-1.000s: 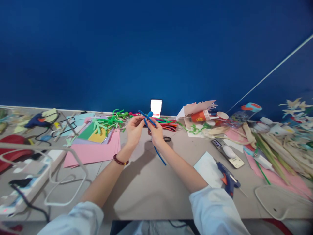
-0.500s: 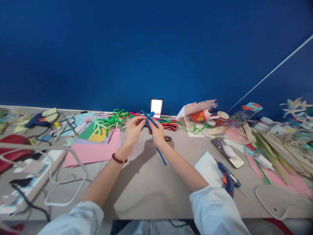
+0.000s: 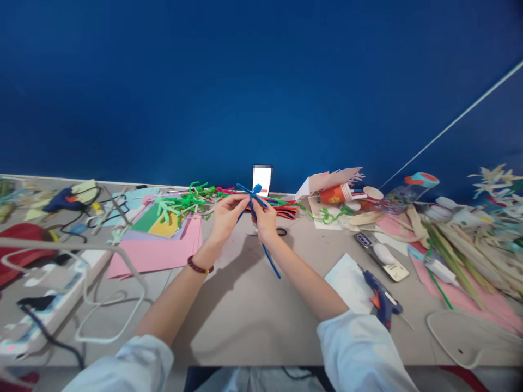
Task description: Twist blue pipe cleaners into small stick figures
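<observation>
Blue pipe cleaners (image 3: pixel 257 189), bent and twisted together with a small knob on top, are held up above the table between my two hands. My left hand (image 3: pixel 227 216) pinches a blue strand from the left with thumb and forefinger. My right hand (image 3: pixel 265 220) is closed around the middle of the twist, and a long blue end hangs down below it. Behind the hands lies a bundle of coloured pipe cleaners (image 3: pixel 286 208). A phone (image 3: pixel 262 178) with a lit screen leans upright against the blue wall. Scissors (image 3: pixel 281 232) lie partly hidden behind my right hand.
Left are green pipe cleaner pieces (image 3: pixel 180 204), pink paper (image 3: pixel 147 256) and a power strip (image 3: pixel 53 305) with looping cables. Right are orange paper cups (image 3: pixel 335 194), a phone (image 3: pixel 373 247), a glue gun (image 3: pixel 382 296) on white paper and dried husks (image 3: pixel 457 261).
Both hands have shifted slightly right with the blue pipe cleaners. The twist has turned a little, and its hanging end has moved slightly right and down.
</observation>
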Tool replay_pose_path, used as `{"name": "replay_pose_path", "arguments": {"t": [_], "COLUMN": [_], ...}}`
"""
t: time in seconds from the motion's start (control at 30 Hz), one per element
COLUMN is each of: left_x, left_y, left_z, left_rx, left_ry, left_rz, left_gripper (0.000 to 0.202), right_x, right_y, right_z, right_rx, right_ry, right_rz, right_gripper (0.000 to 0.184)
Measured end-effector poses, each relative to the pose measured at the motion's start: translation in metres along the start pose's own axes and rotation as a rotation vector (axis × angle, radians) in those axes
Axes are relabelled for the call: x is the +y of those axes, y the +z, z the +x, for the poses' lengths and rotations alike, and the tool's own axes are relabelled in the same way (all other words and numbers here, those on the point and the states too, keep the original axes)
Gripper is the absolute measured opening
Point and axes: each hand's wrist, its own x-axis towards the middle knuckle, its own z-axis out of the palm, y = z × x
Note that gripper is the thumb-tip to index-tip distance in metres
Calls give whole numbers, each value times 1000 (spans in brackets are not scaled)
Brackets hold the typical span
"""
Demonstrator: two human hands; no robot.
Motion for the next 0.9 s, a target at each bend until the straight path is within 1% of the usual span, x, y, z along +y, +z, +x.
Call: {"name": "replay_pose_path", "arguments": {"t": [0.13,0.27,0.4,0.53,0.7,0.9], "left_x": [-1,-4,-2,0,-6,-9], "left_y": [-2,-4,-5,-7,-10,-7], "left_z": [3,5,6,8,9,10], "left_rx": [-29,-69,-73,-107,-178,-130], "left_ry": [-10,1,-12,-87,-217,-337], "left_rz": [2,-27,-78,-102,-195,-286], "left_gripper": [19,21,31,34,35,40], "right_x": [0,-2,-3,-3,-4,-1], "right_y": [0,1,1,0,0,1], "right_z": [0,-2,-1,2,2,2], "right_rx": [-26,-32,-53,-97,-79,-53], "right_ry": [-12,15,7,-6,13,41], "right_rz": [8,26,50,32,26,28], "right_gripper": [42,39,35,30,27,32]}}
